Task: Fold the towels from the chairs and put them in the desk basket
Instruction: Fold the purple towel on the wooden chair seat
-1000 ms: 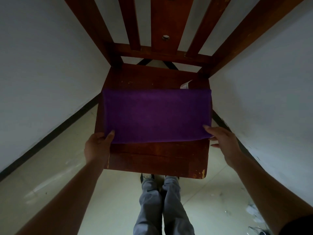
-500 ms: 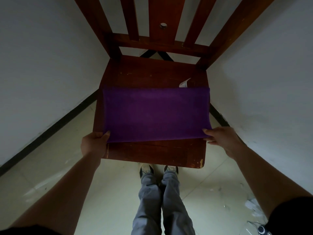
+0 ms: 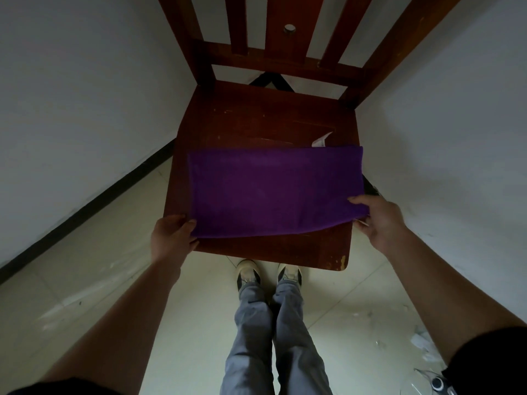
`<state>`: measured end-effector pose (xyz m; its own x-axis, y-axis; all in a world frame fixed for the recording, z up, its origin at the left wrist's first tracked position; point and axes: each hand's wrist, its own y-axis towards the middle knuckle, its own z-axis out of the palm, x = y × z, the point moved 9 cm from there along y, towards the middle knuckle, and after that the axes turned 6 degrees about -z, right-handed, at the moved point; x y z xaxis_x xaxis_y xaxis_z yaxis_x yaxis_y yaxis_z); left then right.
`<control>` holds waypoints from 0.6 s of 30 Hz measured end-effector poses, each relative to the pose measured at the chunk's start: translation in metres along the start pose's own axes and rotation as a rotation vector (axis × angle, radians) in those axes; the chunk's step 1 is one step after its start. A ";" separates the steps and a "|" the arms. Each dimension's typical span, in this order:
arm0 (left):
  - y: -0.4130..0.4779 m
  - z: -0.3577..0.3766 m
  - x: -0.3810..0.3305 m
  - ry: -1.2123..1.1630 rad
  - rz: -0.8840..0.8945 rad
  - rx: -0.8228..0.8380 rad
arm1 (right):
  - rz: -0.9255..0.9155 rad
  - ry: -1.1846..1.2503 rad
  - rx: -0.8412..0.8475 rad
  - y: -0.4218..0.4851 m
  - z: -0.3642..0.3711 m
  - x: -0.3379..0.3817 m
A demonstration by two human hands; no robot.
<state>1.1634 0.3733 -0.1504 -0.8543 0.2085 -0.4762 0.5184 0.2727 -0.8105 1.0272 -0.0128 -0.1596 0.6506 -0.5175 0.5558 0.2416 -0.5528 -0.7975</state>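
Observation:
A purple towel (image 3: 271, 189), folded into a wide band, lies across the front half of a dark red wooden chair seat (image 3: 265, 121). My left hand (image 3: 171, 235) pinches the towel's near left corner at the seat's front edge. My right hand (image 3: 376, 218) grips the near right corner and holds it slightly lifted off the seat. A small white tag (image 3: 320, 141) pokes out behind the towel's far right edge. No basket or desk is in view.
The chair stands in a corner between two white walls (image 3: 71, 109). Its slatted backrest (image 3: 288, 32) rises beyond the seat. My legs and shoes (image 3: 268, 277) stand just in front of the seat on a pale tiled floor. Scraps of litter (image 3: 422, 343) lie at the lower right.
Both hands have drawn the towel toward the seat's front edge. The right corner has lifted a little off the seat, and more bare seat shows behind the towel.

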 end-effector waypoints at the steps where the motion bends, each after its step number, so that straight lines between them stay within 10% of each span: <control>1: -0.001 0.000 -0.003 0.018 0.036 0.009 | -0.019 0.000 0.042 -0.004 0.008 0.006; 18: -0.001 0.013 0.002 0.011 -0.079 0.287 | -0.503 -0.648 0.586 -0.107 0.240 0.023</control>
<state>1.1600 0.3611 -0.1548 -0.8904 0.2077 -0.4050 0.4163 0.0122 -0.9091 1.1892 0.1913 -0.1180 0.5996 0.2382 0.7640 0.7983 -0.1106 -0.5920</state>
